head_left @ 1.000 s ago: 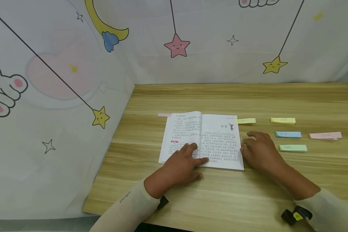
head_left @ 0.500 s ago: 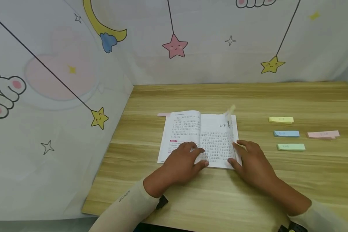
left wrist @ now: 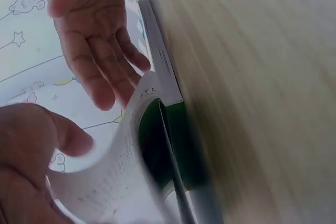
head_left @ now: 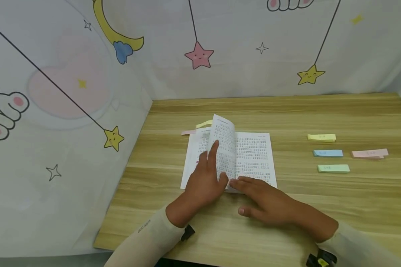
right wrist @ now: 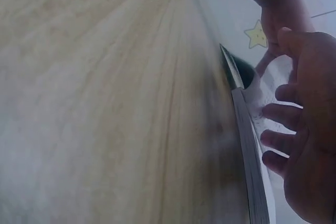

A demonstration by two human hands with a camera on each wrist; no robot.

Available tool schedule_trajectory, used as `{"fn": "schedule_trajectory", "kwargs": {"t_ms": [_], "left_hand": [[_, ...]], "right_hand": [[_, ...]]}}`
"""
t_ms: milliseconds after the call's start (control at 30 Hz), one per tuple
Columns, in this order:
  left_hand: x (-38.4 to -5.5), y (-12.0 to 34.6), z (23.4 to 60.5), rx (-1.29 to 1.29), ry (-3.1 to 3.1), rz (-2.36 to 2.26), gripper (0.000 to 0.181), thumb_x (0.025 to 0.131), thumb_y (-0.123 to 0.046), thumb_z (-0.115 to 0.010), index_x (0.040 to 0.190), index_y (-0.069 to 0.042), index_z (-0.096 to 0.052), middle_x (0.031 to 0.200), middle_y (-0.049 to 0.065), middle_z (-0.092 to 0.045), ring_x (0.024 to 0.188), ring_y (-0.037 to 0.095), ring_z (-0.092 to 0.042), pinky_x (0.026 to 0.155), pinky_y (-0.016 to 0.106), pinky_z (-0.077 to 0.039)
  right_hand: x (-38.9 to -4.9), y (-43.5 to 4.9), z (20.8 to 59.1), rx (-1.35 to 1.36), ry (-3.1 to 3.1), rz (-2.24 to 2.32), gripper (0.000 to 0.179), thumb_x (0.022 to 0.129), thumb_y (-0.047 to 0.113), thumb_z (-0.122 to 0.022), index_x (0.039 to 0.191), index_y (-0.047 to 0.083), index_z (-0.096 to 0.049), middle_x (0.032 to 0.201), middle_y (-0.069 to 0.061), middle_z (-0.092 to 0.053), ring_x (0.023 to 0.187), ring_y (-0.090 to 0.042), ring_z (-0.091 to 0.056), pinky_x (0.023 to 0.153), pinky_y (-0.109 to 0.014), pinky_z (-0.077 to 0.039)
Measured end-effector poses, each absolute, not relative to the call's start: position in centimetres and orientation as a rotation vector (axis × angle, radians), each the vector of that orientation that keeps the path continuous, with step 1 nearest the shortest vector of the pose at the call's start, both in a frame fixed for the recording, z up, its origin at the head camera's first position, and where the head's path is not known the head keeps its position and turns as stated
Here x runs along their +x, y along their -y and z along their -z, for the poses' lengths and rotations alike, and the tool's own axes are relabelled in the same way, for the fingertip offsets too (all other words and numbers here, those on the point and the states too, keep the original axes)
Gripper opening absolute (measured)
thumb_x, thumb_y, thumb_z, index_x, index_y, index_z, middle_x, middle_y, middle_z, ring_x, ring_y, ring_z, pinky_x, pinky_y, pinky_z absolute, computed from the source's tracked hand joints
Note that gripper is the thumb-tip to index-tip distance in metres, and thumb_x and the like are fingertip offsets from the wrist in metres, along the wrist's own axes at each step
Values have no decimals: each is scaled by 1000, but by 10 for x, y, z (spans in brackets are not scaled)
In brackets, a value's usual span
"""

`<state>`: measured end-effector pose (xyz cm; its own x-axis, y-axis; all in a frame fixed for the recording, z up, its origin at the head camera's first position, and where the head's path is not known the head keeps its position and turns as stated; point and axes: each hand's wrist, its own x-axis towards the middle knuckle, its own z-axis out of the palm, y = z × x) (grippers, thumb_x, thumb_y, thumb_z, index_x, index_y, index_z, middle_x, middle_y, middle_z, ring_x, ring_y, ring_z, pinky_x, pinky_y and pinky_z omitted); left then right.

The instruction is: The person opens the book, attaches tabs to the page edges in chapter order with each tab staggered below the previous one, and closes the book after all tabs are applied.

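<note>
An open book (head_left: 255,152) lies on the table, and one page (head_left: 223,131) stands curved up over its left half. My left hand (head_left: 205,183) rests against that page with its fingers extended. Over the lower end of the fold, my right hand (head_left: 267,202) spreads nearly straight fingers and holds nothing. A yellow sticky tab (head_left: 204,124) and a pink sticky tab (head_left: 188,132) stick out past the book's upper left. In the left wrist view the lifted page (left wrist: 121,161) bows between both hands. The right wrist view shows the right fingers (right wrist: 283,116) beside the book's edge (right wrist: 249,156).
Folded paper strips lie to the right on the wooden table (head_left: 227,237): yellow (head_left: 321,138), blue (head_left: 328,153), green (head_left: 333,168) and pink (head_left: 369,153). A white printed cloth (head_left: 240,74) rises behind the table and along its left side.
The page with the yellow tab has turned from right to left, and another page now stands raised. The right hand has moved left to the fold; the left fingers have straightened upward.
</note>
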<state>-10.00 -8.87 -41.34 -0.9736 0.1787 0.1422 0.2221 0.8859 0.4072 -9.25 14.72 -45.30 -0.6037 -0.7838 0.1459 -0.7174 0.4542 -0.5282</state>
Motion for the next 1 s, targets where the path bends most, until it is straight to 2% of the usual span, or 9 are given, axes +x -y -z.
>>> {"fn": "schedule_trajectory", "kwargs": {"t_ms": [100,167,200,267,400,567,733,867,1000], "left_hand": [[-100,90,414,-348,2952,278,71,88,-20,-74,154,-29,-48,162,26,-19,143,49,-32,95,58,-48],[-100,91,413,-435,2959,46,60,87,-20,-78,143,-33,-62,168,20,-11,152,49,-6,111,67,-28],[-99,91,413,-508,2957,-40,54,87,-20,-79,138,-33,-66,169,15,-14,153,46,-2,114,69,-19],[-98,91,412,-687,2951,-100,46,89,-17,-78,133,-29,-70,166,8,-29,154,39,-11,118,62,-16],[-97,91,414,-887,2943,0,32,94,-9,-69,126,-14,-70,143,2,-60,141,29,-46,114,44,-36],[-96,91,416,-714,2963,165,33,99,-22,-66,128,-5,-66,123,7,-69,115,26,-65,90,39,-54],[-97,89,416,-566,3066,344,44,104,-41,-60,130,-6,-63,127,11,-66,114,29,-65,85,45,-55],[-99,86,417,-502,3121,473,57,106,-53,-47,134,-6,-60,128,12,-66,113,30,-65,84,47,-55],[-100,85,415,-396,3125,610,73,104,-66,-35,138,-4,-52,115,13,-70,99,29,-69,73,46,-55]], "right_hand": [[-92,-146,454,-1401,-2565,832,66,102,48,-59,157,16,-43,159,5,-43,146,-29,-39,112,-54,-36],[-92,-145,454,-1442,-2563,833,64,102,43,-62,156,15,-43,159,4,-43,145,-28,-39,111,-53,-37],[-93,-145,453,-1447,-2575,848,64,101,39,-65,156,15,-44,158,2,-43,144,-28,-40,110,-53,-38],[-94,-147,451,-1396,-2655,862,61,99,31,-68,153,12,-47,157,-3,-45,143,-28,-41,109,-53,-39],[-101,-154,447,-965,-2986,809,57,94,20,-74,141,-7,-54,151,-23,-44,141,-42,-38,110,-59,-35],[-109,-168,447,-537,-3166,525,59,89,21,-78,121,-24,-58,146,-44,-35,138,-59,-27,105,-69,-32],[-110,-171,450,-547,-3163,511,52,88,20,-80,117,-20,-63,148,-42,-35,139,-58,-27,102,-70,-35],[-106,-165,449,-685,-3107,709,62,90,26,-80,136,-10,-58,151,-33,-38,140,-53,-32,107,-67,-33],[-98,-157,446,-1102,-2784,952,71,99,37,-69,159,14,-39,161,-15,-36,146,-39,-35,110,-61,-34]]}}
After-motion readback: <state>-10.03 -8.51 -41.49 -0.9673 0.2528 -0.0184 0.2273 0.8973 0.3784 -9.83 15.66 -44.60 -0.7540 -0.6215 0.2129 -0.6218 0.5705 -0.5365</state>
